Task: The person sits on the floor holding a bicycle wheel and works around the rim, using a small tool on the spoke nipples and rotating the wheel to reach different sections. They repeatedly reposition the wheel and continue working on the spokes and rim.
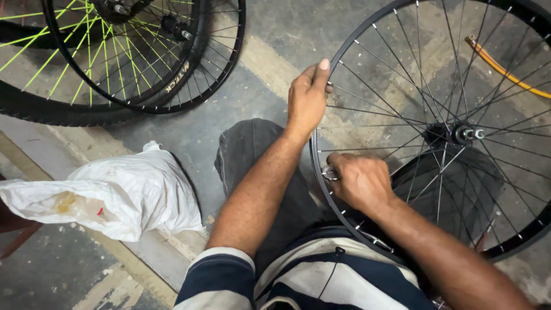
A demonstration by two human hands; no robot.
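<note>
Black wheel (344, 51) upright, axle (472, 134) camera-ward

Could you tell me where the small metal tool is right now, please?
In the head view, the small metal tool is pinched in the right hand, against the black wheel rim, just below the left hand gripping that rim.

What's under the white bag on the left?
The white bag lies on a pale plank running across the grey concrete floor. A yellowish stain shows through its fabric; whatever is inside, and the plank beneath it, is covered.
</note>
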